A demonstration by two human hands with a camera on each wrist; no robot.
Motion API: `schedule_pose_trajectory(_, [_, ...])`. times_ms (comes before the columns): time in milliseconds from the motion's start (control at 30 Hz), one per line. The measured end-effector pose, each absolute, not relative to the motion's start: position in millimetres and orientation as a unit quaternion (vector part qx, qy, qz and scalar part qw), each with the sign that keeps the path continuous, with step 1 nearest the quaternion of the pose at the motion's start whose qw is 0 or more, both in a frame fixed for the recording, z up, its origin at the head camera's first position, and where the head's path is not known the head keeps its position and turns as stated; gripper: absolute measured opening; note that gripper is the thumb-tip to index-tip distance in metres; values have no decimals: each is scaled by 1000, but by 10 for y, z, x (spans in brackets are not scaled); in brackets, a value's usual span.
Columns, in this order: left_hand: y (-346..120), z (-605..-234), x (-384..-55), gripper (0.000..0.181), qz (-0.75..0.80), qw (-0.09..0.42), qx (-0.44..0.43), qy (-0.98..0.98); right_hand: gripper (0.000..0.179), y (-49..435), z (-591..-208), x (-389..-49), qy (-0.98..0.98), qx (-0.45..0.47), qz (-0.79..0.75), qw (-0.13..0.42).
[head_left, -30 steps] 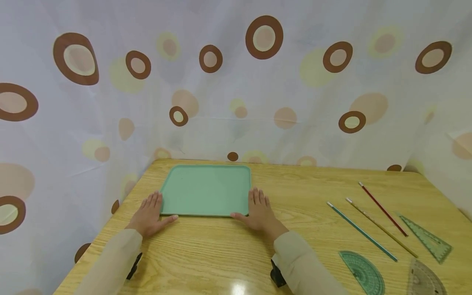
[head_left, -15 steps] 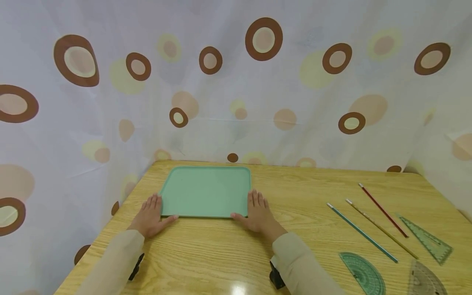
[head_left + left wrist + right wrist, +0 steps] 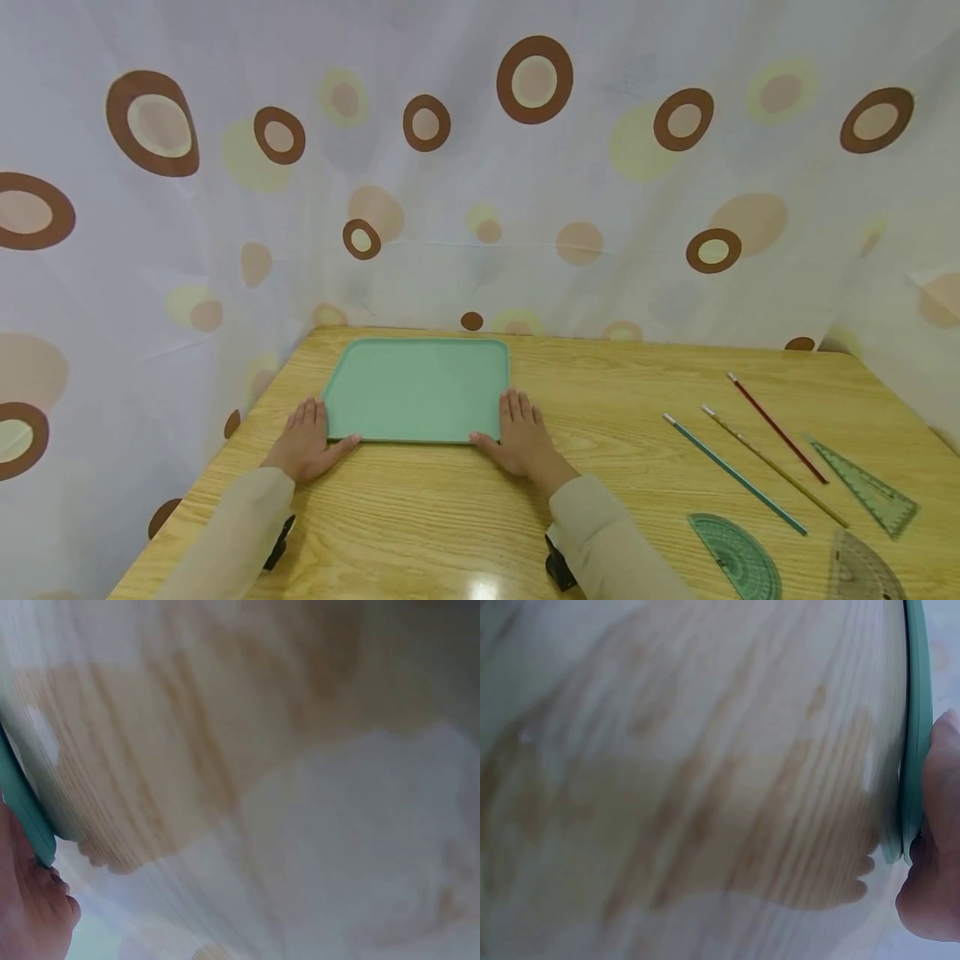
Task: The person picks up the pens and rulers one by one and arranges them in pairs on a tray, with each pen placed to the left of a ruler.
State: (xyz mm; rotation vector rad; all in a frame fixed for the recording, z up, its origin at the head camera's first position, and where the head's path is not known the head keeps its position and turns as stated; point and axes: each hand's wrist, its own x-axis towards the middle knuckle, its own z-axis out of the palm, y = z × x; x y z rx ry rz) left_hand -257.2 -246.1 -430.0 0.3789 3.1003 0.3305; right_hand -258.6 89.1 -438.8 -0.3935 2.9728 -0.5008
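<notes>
A flat green tray [image 3: 420,390] lies on the wooden table toward the back left. My left hand [image 3: 303,442] touches its near left corner, with straight fingers along the left side and the thumb by the front edge. At the near right corner, my right hand [image 3: 522,437] does the same in mirror image. Both wrist views show the tray's rim, with the left hand [image 3: 34,907] and the right hand [image 3: 937,847] against it. The palms' undersides are hidden in the head view.
To the right lie a blue pencil [image 3: 735,473], a yellow pencil [image 3: 776,467] and a red pencil [image 3: 777,428]. Near them are a green set square [image 3: 866,487], a green protractor [image 3: 738,554] and a clear protractor [image 3: 862,571]. A patterned curtain [image 3: 480,167] stands behind the table [image 3: 420,517].
</notes>
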Motion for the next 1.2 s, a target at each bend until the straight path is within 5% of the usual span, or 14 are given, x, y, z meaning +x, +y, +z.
schedule_pose_trajectory(1200, [-2436, -4285, -2560, 97, 112, 32, 102, 988, 83, 866, -4293, -2533, 981, -134, -135, 49])
